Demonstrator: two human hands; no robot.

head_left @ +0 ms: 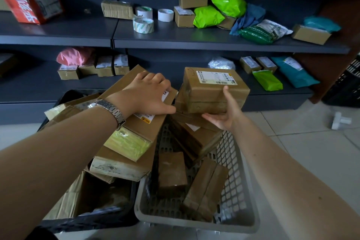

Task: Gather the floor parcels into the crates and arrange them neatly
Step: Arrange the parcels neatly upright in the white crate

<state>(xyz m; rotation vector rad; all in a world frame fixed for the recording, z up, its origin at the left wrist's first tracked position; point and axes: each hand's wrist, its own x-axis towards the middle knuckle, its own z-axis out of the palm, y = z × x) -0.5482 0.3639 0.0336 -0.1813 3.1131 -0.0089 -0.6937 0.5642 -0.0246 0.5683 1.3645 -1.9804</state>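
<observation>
Currently, right hand (pixel 224 116) grasps labelled box (pixel 212 87) at 1 o'clock above grey crate (pixel 240 197); left hand (pixel 148 93) fingers (pixel 156 79) clasp flat box (pixel 153 129) at 11 o'clock atop black crate (pixel 87 222) pile.

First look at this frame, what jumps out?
Two hands dead centre: the right hand holds a labelled brown box above the grey crate, while the left hand grips a long flat box lying on the overfilled black crate. Behind them, bright green mailers and, far left, a red carton stand out on the dark top shelf.
</observation>
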